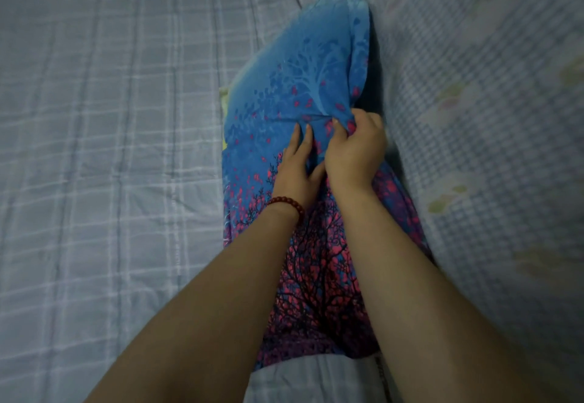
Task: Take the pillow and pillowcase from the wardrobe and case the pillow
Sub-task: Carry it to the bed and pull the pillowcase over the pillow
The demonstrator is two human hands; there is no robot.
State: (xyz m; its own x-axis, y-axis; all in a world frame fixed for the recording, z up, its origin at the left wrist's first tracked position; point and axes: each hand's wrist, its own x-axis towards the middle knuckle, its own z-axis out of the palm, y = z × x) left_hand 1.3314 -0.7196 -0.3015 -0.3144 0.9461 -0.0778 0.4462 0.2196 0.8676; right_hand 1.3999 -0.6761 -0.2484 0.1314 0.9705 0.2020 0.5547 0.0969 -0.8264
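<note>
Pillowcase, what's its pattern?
Blue pillowcase with trees and pink-red leaves, head view.

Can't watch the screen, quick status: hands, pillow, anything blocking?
Right hand pinching pillowcase. Left hand flat on it. Pillow hidden; case looks filled, lying on bed. Nothing blocking.

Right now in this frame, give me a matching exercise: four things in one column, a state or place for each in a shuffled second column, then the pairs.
Column 1
1. left hand
2. right hand
3. bead bracelet
4. pillowcase

Column 2
A. pinching a fold of printed fabric
B. blue with pink tree print, lying on the bed
C. around the left wrist
D. resting flat, fingers spread on the fabric

Pairs: 1-D, 2-A, 3-C, 4-B
</note>
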